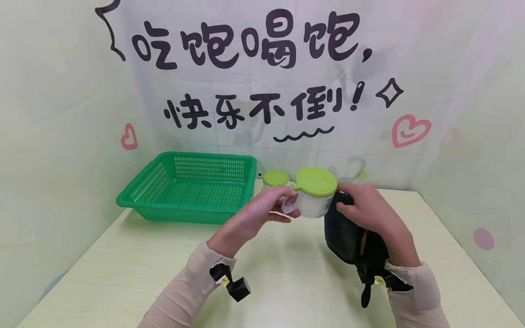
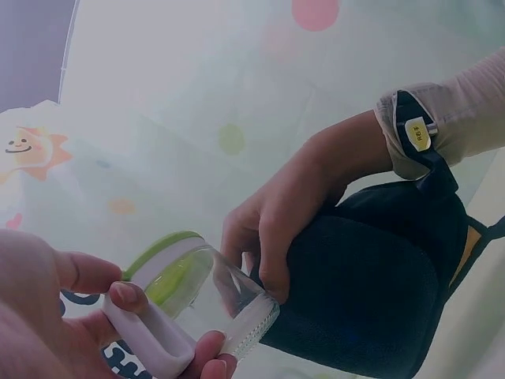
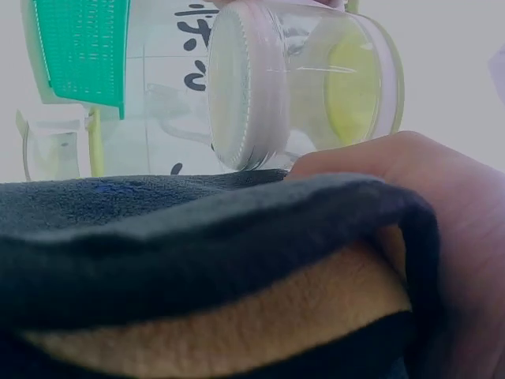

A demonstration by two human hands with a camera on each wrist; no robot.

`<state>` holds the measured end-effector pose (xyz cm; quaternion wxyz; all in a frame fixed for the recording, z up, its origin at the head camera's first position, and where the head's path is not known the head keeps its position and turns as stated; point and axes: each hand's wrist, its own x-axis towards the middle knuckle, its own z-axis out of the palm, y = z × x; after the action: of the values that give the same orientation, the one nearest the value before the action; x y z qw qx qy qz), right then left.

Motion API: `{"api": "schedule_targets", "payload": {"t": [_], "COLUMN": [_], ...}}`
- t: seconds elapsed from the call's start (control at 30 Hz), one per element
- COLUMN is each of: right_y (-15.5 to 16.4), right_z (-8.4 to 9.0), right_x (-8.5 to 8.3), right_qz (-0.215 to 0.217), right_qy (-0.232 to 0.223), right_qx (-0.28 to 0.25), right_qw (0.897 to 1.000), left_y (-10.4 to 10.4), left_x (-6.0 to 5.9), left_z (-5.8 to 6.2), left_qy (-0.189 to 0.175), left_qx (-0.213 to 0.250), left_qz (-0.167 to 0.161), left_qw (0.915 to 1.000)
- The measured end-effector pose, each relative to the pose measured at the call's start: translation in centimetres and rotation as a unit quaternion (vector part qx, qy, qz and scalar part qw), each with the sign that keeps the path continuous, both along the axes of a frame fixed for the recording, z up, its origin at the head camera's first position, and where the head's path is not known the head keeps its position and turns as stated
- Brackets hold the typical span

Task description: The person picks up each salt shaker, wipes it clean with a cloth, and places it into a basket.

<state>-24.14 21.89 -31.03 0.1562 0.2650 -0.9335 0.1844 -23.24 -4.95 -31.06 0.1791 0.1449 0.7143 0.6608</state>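
- Currently the left hand [image 1: 262, 209] holds a clear plastic cup [image 1: 313, 200] by its white handle [image 2: 150, 335], fingers curled round it, thumb on the outer face.
- Cup is cylindrical with a smooth see-through wall, a ribbed white base ring [image 3: 237, 87] and a flat lime-green lid [image 1: 316, 181] with a small tab on the left.
- Cup sits upright in the head view, lifted off the tabletop [image 1: 287, 273] near its middle; long axis vertical, lid up, handle pointing left toward the left hand.
- Right hand [image 1: 369, 209] grips a dark fleece cloth [image 1: 344, 232], fingers curled over its top edge just beside the cup's right wall. Cloth is soft and napped, with a tan inner face [image 3: 237, 316] in the right wrist view. It hangs down below the hand.
- Cannot tell whether the cloth touches the cup.
- Second, smaller green-lidded cup [image 1: 275, 178] stands on the tabletop just behind the left hand.
- Green perforated plastic basket [image 1: 188, 189] sits rectangular with flared walls at back left, close to the wall and well apart from the held cup.
- Bare pale wood-grain tabletop lies in front of and under both hands; its right and near edges are well away from the cup.
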Motion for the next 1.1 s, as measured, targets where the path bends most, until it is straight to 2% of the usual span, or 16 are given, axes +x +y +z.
{"api": "schedule_targets", "payload": {"t": [0.13, 0.33, 0.53, 0.73, 1.1], "right_y": [-0.1, 0.0, 0.1, 0.0, 0.0], "right_z": [0.0, 0.4, 0.5, 0.2, 0.1], "right_x": [0.2, 0.8, 1.1, 0.8, 0.4], "right_qz": [-0.013, -0.024, -0.022, -0.02, 0.002], "right_qy": [0.032, 0.08, 0.095, 0.093, 0.035], "right_qx": [-0.014, -0.066, -0.088, -0.075, -0.028], "right_qw": [0.999, 0.994, 0.991, 0.993, 0.999], "left_y": [-0.1, 0.0, 0.1, 0.0, -0.2], "left_x": [0.0, 0.1, 0.4, 0.4, 0.4], "left_z": [-0.1, -0.2, -0.2, -0.2, 0.3], "left_qy": [-0.003, -0.01, -0.016, -0.014, -0.02], "left_qx": [0.001, 0.004, 0.006, 0.011, 0.025], "left_qz": [-0.005, -0.012, -0.017, -0.012, -0.006], "left_qw": [1.0, 0.9999, 0.9997, 0.9998, 0.9995]}}
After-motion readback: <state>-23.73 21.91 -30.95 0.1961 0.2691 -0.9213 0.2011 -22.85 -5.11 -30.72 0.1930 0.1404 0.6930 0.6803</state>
